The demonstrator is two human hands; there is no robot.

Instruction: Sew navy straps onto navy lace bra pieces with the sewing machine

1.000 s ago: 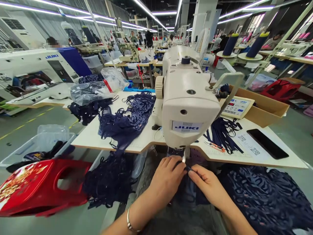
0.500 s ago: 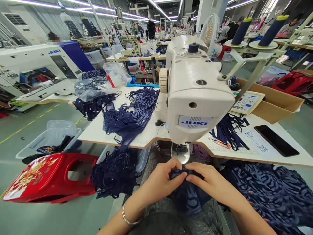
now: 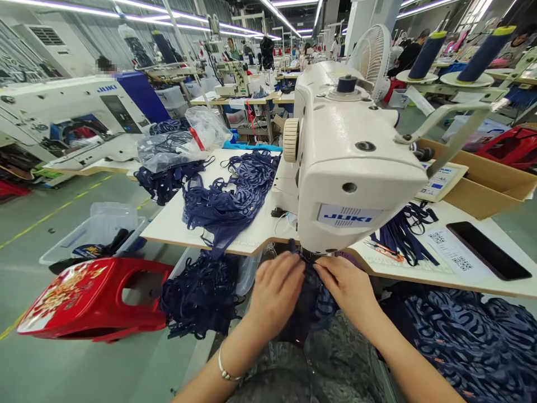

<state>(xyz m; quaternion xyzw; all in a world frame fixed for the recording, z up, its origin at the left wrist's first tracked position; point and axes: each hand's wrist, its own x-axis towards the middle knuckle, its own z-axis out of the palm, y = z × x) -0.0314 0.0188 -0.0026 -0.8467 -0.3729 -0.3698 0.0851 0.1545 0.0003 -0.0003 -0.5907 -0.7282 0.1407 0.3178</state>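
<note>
A navy patterned garment (image 3: 325, 305) hangs from my hands in front of my lap, its upper edge at the sewing machine's needle area. My left hand (image 3: 277, 291) is closed on the left side of that edge, fingers bent over the cloth. On the other side, my right hand (image 3: 350, 282) pinches the garment between thumb and fingers. Right above both hands is the head of the white sewing machine (image 3: 356, 184). The needle and presser foot are mostly hidden behind the machine head and my fingers.
Navy garments (image 3: 239, 196) lie on the left of the white table (image 3: 163, 226). Dark straps (image 3: 409, 232), orange thread snips (image 3: 388, 253) and a phone (image 3: 489, 250) lie on the right. More garments (image 3: 474, 341) are piled at lower right. A red stool (image 3: 96, 302) lies on the left floor.
Both hands have moved forward and up with the garment, from in front of the machine to under its head. My left hand has turned palm down. The camera view has shifted slightly left.
</note>
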